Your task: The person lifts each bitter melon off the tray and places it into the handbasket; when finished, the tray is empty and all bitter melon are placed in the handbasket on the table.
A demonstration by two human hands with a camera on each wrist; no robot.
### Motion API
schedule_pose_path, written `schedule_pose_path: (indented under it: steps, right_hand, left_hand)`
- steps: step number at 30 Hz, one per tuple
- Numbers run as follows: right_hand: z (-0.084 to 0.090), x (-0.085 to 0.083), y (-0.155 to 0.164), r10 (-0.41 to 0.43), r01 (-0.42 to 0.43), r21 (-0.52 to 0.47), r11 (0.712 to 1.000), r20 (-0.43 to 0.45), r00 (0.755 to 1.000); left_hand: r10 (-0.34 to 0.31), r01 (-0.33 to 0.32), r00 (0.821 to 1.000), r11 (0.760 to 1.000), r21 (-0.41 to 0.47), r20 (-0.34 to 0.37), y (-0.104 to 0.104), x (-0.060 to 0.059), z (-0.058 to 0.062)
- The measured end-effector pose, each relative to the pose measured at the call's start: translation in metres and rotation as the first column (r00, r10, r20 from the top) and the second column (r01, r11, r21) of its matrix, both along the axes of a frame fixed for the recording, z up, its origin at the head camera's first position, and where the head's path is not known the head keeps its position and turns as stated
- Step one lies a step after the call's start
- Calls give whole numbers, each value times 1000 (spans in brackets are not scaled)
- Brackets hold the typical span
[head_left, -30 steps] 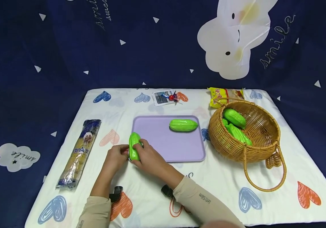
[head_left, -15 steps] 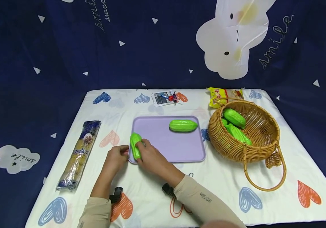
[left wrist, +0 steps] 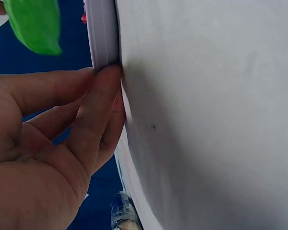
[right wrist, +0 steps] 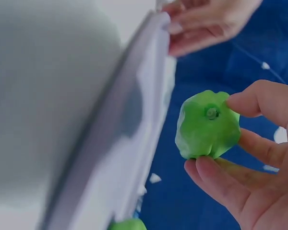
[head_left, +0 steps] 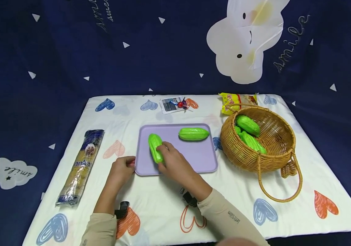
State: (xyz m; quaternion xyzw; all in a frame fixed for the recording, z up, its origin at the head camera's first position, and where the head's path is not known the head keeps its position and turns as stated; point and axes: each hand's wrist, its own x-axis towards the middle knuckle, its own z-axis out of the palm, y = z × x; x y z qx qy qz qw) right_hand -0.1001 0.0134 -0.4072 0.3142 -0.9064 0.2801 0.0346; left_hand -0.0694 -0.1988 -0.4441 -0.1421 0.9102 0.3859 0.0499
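Note:
My right hand [head_left: 175,162] holds a bright green, ridged cucumber [head_left: 155,145] over the left half of a lilac tray [head_left: 175,172]. In the right wrist view, thumb and fingers grip the cucumber [right wrist: 204,129] around its stem end, and a gap separates it from the tray [right wrist: 110,158]. My left hand [head_left: 121,172] pinches the tray's near left corner; the left wrist view shows its thumb and fingertips on the tray rim [left wrist: 104,43]. A second green cucumber [head_left: 194,134] lies crosswise at the tray's far right.
Right of the tray stands a wicker basket [head_left: 255,162] with several green vegetables inside and its handle hanging forward. A yellow packet [head_left: 238,99] lies behind it. At left is a long pasta bag [head_left: 80,167]; a small packet with a lollipop [head_left: 180,104] lies at the back.
My right hand has carried the cucumber from the tray's left edge rightward and inward over the tray. The left hand stays at the tray's corner. The head view has shifted slightly.

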Motion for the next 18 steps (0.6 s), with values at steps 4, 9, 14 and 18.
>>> schedule_pose_path:
  steps: [4,9,14,18]
  right_hand:
    - [11,1,19,-49,48,-35,998,-28,998]
    - [28,1,47,-143,141,-88,986,-12,990]
    - [49,0,82,-244,231,-167,958,-57,968]
    - [64,0,111,-326,301,-235,924,-77,942]
  left_hand:
    - [-3,2,1000,1000,11,10,0,0,0]
    - [-9,9,1000,1000,17,15,-2,0,-1]
    - [-13,13,1000,1000,17,21,-2,0,0]
    - [-15,14,999,1000,12,28,-2,0,0]
